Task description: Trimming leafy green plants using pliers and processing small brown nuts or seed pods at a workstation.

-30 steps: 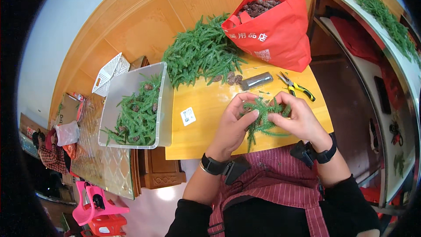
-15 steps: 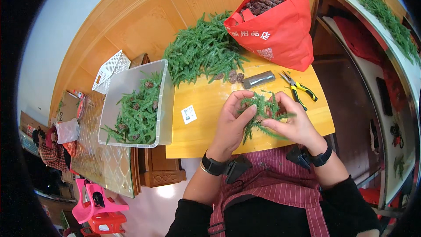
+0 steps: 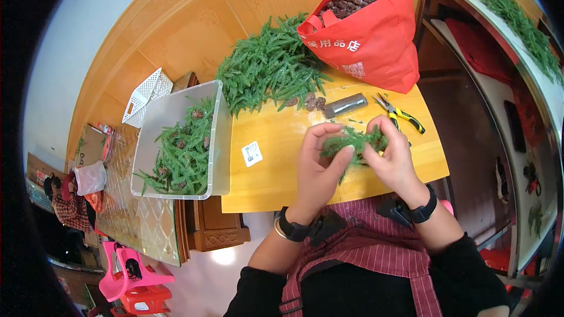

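Note:
Over the near right part of the yellow board, both hands hold a green artificial pine sprig (image 3: 354,140). My left hand (image 3: 318,167) is closed around its left side, with the thumb across the front. My right hand (image 3: 392,158) pinches the sprig's right side between thumb and fingers. The stem is hidden among the needles and fingers. Just beyond my hands lies a dark, flat oblong packet (image 3: 345,106). To its right are pliers (image 3: 398,113) with yellow and black handles, jaws pointing away. Several loose pine cones (image 3: 310,103) rest left of the packet.
A clear plastic bin (image 3: 220,141) at left holds sprigs with pine cones. Behind the board (image 3: 264,185) are heaped green sprigs (image 3: 267,64) and a red bag (image 3: 370,41) of pine cones. A white label (image 3: 252,153) lies on the board. Another person (image 3: 70,205) is far left.
The sprig has been turned and drawn together between my hands, its needles now more bunched. My right hand has tilted more upright and shifted slightly left.

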`<state>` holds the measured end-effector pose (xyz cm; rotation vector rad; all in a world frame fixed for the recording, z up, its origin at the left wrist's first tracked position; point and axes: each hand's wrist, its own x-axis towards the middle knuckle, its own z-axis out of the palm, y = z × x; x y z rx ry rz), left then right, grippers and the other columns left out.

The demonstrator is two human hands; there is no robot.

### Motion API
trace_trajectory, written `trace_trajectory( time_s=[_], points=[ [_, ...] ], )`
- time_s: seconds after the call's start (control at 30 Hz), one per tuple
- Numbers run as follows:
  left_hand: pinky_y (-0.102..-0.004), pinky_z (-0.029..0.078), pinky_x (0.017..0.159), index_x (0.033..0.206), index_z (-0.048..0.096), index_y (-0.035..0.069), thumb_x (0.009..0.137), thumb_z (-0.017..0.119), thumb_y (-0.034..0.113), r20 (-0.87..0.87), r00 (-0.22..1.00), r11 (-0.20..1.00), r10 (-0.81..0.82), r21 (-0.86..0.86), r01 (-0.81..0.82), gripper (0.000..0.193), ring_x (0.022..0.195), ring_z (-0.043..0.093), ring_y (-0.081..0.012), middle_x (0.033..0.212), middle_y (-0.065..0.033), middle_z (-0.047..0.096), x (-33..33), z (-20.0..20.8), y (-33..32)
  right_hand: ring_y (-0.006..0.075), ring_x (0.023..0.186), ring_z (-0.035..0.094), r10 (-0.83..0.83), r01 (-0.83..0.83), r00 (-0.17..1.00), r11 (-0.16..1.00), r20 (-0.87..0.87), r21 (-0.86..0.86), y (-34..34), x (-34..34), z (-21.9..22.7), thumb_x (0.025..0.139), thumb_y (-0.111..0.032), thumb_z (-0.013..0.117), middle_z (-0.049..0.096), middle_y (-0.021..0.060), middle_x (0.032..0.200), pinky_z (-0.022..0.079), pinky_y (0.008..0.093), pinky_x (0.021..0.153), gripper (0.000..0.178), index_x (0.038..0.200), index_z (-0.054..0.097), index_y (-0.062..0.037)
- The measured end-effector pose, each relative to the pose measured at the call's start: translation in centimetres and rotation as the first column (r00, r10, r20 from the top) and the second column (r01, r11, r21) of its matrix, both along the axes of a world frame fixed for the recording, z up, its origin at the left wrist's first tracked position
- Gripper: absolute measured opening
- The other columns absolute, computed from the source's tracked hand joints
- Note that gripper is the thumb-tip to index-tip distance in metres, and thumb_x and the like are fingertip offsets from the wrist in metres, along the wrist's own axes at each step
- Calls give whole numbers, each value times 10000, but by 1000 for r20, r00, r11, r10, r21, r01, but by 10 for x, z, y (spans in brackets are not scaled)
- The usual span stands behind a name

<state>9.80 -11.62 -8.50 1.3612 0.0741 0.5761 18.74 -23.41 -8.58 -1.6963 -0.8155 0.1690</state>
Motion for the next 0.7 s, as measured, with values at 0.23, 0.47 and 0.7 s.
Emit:
trace_trajectory(
  time_s=[0.23, 0.47, 0.7],
  points=[
    [-242, 461, 762, 1170, 389, 55, 805, 548, -54, -47, 999, 996, 17, 87, -12, 412, 920, 506, -107, 1024, -51, 490, 1, -5, -5, 126, 934, 474, -21, 3, 992, 990, 124, 143, 7, 10, -7, 688, 56, 494, 491, 86, 970, 397, 237, 803, 249, 928, 463, -4],
    [-256, 475, 743, 1243, 326, 59, 825, 517, -47, -52, 995, 976, -84, -208, 71, 471, 897, 521, -129, 1014, -66, 495, -1, -4, 6, 119, 940, 513, 443, -348, 766, 895, -466, 278, -7, 17, -6, 794, -42, 572, 529, 20, 997, 395, 240, 851, 236, 1014, 489, -30],
    [-280, 494, 715, 1254, 333, 64, 844, 496, -43, -39, 990, 956, -134, -268, 119, 455, 889, 542, -144, 1020, -64, 504, -4, -4, 13, 80, 923, 493, 573, -188, 575, 787, -584, 588, -15, 29, -17, 832, -178, 611, 506, 1, 999, 405, 228, 815, 326, 1094, 466, -49]
  ],
)
